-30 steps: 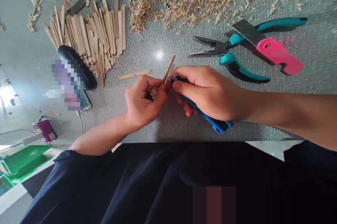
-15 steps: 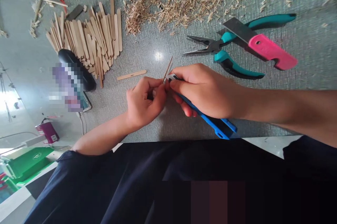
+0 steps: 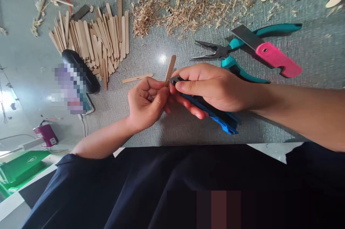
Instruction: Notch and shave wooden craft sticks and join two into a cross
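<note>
While a wooden stick [image 3: 170,70] is pinched by the left hand [image 3: 145,105], seemingly for steadiness, a blue knife [image 3: 219,115] is gripped near its tip by the right hand [image 3: 217,87], probably for control.

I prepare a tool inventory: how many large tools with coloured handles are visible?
3: a blue-handled cutter in the right grip; teal-handled pliers beyond it, partly hidden; a pink-handled blade lying across the pliers. Others may be hidden.

The held stick [image 3: 170,67] has turned its broad face into view.
</note>
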The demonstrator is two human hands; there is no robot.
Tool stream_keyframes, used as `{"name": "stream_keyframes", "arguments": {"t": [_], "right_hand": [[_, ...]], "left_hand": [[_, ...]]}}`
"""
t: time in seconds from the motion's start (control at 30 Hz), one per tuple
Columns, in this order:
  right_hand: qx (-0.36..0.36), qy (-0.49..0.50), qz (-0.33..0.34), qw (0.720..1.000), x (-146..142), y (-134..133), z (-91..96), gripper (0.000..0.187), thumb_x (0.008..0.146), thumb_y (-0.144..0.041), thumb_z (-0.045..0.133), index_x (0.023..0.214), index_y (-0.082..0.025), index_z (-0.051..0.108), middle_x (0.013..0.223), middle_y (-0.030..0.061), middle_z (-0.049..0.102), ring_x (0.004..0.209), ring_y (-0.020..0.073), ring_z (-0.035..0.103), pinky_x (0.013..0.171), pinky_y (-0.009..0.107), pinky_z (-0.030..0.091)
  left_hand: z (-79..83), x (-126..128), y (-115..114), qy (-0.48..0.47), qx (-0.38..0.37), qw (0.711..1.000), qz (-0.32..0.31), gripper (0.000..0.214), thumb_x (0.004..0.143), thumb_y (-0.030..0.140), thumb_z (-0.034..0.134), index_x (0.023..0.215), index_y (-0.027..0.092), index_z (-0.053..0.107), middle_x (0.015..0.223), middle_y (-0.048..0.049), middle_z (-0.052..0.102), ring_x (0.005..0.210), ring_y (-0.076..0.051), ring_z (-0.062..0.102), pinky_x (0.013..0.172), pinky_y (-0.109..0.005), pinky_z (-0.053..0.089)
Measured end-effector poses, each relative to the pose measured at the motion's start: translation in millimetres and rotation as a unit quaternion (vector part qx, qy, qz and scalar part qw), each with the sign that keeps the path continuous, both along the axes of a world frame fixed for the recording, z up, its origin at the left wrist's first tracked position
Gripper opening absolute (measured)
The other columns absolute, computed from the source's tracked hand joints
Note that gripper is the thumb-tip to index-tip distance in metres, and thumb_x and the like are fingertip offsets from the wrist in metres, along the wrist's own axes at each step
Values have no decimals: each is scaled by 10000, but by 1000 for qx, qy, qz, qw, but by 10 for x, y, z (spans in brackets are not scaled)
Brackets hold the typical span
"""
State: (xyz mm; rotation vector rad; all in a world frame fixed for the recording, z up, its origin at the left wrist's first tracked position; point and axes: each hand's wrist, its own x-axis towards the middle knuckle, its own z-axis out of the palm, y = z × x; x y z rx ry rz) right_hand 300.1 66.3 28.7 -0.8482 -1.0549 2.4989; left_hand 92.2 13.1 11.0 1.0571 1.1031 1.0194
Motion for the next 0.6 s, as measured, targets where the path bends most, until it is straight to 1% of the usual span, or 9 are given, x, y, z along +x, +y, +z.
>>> {"name": "stream_keyframes", "arguments": {"t": [0.07,0.23,0.33,0.4,0.47,0.5,0.6], "right_hand": [[-19,10,5,1000,1,10,-7,286,1104,-403,757,930,-199,654,740,-24,679,469,98,591,445,234,467],[-101,43,10,994,-6,22,-11,322,1060,-444,811,940,-209,627,726,-39,658,430,88,529,395,234,384],[-152,64,8,986,-8,47,0,302,1060,-443,796,961,-215,627,708,-57,640,412,95,528,379,223,361],[-167,75,-1,983,-10,73,16,341,1048,-476,822,950,-218,622,691,-72,624,390,87,501,377,217,358],[-162,78,-5,984,-13,94,34,420,1018,-550,864,931,-220,619,683,-78,618,376,85,487,373,219,349],[-150,75,-7,986,-14,98,40,457,1007,-591,873,925,-221,619,682,-76,621,378,90,497,373,223,349],[-87,45,-13,995,-13,77,39,501,1012,-660,847,928,-221,623,705,-52,650,423,118,570,398,241,392]], "left_hand": [[3,-10,11,4,-4,1000,-9,480,1046,622,855,938,248,575,643,65,775,421,-102,688,381,-173,507],[17,-50,-10,68,12,998,-12,476,1069,649,803,921,250,590,649,24,788,433,-109,696,369,-176,441],[19,-86,-40,87,10,996,-20,391,1094,570,774,943,252,603,736,-21,854,451,-118,717,382,-187,467],[22,-105,-45,81,-6,997,-20,320,1087,484,772,948,255,596,751,-21,863,449,-117,717,393,-188,489],[27,-114,-37,66,-28,997,-12,295,1064,437,780,946,261,575,735,-3,851,431,-112,698,402,-193,503],[28,-115,-30,59,-36,998,-7,307,1055,441,786,944,264,562,727,4,843,422,-111,688,404,-198,503],[22,-107,-11,43,-42,998,7,405,1046,556,803,939,267,539,701,13,816,411,-113,670,397,-210,489]]}}
